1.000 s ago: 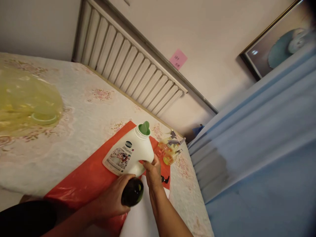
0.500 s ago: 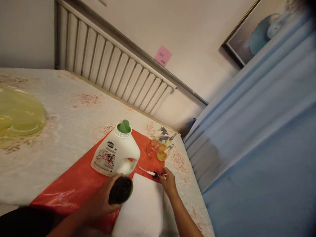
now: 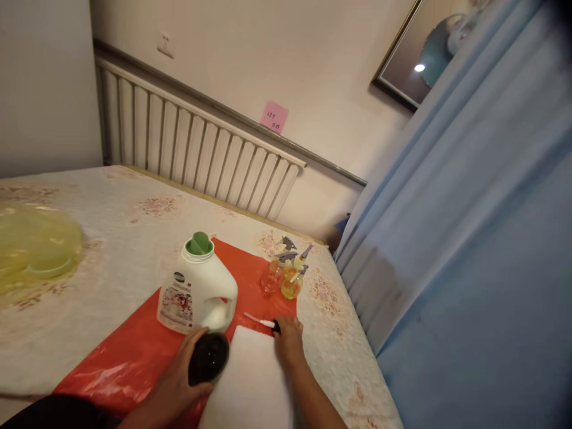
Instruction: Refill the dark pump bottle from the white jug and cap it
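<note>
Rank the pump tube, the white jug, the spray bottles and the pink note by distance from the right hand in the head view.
From the right hand:
1. Pump tube, at the fingertips, on the red sheet.
2. White jug, to its left.
3. Spray bottles, beyond it near the bed edge.
4. Pink note, high on the wall.

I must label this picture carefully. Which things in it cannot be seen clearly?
Head view only:
- Dark bottle: the left hand covers its body.
- Pump piece: the right hand hides its end.
- Pink note: writing too small.
- White sheet: cut by the bottom edge.
</note>
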The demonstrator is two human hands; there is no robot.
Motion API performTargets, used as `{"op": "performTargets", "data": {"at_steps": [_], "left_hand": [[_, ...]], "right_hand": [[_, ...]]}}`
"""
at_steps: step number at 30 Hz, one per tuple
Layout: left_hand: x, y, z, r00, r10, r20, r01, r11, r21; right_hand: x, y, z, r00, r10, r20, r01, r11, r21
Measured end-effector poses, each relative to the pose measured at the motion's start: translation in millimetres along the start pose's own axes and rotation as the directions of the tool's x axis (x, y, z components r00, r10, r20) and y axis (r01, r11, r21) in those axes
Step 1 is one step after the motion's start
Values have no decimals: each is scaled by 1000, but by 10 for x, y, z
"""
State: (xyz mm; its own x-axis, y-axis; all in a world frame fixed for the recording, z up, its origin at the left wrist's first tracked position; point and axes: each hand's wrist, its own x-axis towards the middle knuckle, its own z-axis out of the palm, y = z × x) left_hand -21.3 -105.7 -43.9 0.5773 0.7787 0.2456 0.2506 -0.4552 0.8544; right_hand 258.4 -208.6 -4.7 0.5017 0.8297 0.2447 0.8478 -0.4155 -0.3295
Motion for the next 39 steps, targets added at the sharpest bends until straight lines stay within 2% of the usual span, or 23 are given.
{"op": "performTargets", "data": {"at_steps": [4,9,13,18,21,24,31,34,39], "left_hand": [[20,77,11,999,-8,-42,10,999,34],[40,50,9,999,30,-31,-28,999,36],[26,31,45,993,60,-99,-57,998,38],[1,125,28,994,63,-86,-59,998,38],[0,171,6,996,37,-76,-35,999,19],[0,171,7,998,14,-55,-13,1000,16],[-22,137,39,996,44,-84,-41,998,38],[-22,150,33,996,42,-80,-40,999,27],[-24,202,4,999,22,-43,-22,1000,10]], "right_hand": [[21,-9,59,1000,0,-23,0,1000,-5],[14,-61,32,997,12,-81,-8,998,55],[-57,-126,-108,994,-2,-106,20,986,165],[-188,-218,-407,993,17,-117,22,946,323],[-275,-291,-615,996,37,-84,2,904,428],[-372,-396,-796,1000,15,-2,-12,844,537],[-500,-670,-1070,990,-45,131,-59,722,689],[-494,-757,-1162,985,-83,151,-47,714,698],[-487,-845,-1223,982,-113,152,-10,771,637]]}}
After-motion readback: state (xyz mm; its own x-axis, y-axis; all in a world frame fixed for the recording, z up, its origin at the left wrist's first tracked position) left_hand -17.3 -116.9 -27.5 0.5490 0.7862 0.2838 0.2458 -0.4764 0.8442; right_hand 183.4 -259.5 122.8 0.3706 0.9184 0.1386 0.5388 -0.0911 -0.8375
